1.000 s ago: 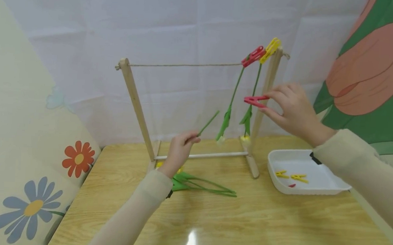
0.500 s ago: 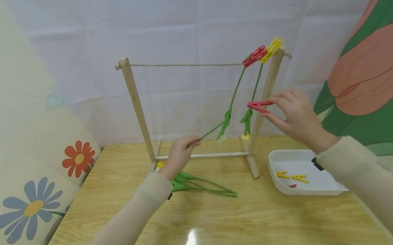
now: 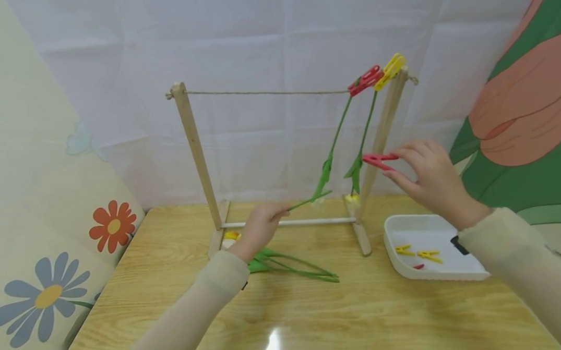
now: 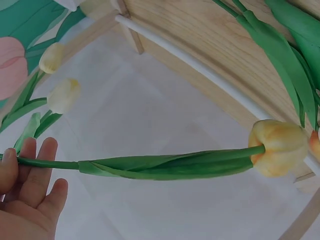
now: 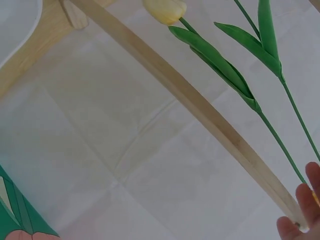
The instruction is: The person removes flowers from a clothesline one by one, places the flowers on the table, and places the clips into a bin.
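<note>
My left hand (image 3: 261, 229) pinches the stem of a pale yellow tulip (image 4: 170, 165); in the left wrist view its green leaf and bloom extend to the right. Between the thumb and fingertips of my right hand (image 3: 431, 176) is a red clothespin (image 3: 377, 161), held right of the rack. Two tulips hang bloom-down from the rope (image 3: 265, 93), one by a red clothespin (image 3: 365, 80), the other by a yellow clothespin (image 3: 390, 72). Only fingertips (image 5: 306, 197) of the right hand show in the right wrist view; its clothespin is not discernible there.
A wooden rack (image 3: 194, 145) with a white lower bar (image 3: 311, 221) stands on the table (image 3: 340, 324). More tulips (image 3: 299, 272) lie before it, blooms leftward. At right, a white tray (image 3: 445, 275) holds yellow clothespins (image 3: 429, 256) and a bit of red. White cloth (image 3: 248, 48) hangs behind.
The tulip stem in my left hand has tilted down toward level, and that hand has dropped slightly. My right hand has moved down and a little right with the red clothespin.
</note>
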`<state>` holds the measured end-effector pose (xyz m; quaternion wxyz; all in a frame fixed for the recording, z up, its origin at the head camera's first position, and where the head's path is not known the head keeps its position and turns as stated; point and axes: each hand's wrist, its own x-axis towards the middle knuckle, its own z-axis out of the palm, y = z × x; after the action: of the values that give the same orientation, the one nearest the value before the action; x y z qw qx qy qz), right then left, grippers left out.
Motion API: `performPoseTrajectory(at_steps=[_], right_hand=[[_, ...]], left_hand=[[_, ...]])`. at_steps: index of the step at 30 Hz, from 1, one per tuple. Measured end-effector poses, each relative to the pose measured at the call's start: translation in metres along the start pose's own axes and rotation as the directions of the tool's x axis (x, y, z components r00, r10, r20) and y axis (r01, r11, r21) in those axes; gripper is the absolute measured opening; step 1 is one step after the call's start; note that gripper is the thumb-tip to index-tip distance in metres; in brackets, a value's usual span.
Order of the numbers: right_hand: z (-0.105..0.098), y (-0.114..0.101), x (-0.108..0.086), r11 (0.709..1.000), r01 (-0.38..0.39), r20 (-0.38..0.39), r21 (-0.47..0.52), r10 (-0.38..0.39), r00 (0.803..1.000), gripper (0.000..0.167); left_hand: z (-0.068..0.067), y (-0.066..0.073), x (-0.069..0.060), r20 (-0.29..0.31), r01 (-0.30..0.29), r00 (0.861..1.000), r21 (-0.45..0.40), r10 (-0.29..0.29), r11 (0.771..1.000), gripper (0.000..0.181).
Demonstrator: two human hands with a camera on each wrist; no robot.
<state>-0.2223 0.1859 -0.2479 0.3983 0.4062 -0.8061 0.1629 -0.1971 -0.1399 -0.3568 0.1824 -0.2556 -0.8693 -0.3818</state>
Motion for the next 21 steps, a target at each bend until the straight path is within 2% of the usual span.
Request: performPoseTrajectory(at_steps=[4,12,21], right_hand=[[0.000,0.000,-0.008,0.999,-0.033,0.019,0.006,0.033,0.999,0.074],[0.002,0.002,-0.024,0.997,-0.070,0.031,0.014,0.069,0.997,0.077],[0.004,0.005,-0.040,0.995,-0.100,0.027,0.010,0.100,0.995,0.077]], left_hand=[[0.004,-0.002,-0.003,0.045,-0.012,0.999,0.056,0.009,0.998,0.022],[0.010,-0.007,-0.007,0.092,-0.067,0.994,0.098,0.058,0.993,0.022],[0.014,-0.011,-0.011,0.112,-0.108,0.989,0.142,0.092,0.984,0.020]])
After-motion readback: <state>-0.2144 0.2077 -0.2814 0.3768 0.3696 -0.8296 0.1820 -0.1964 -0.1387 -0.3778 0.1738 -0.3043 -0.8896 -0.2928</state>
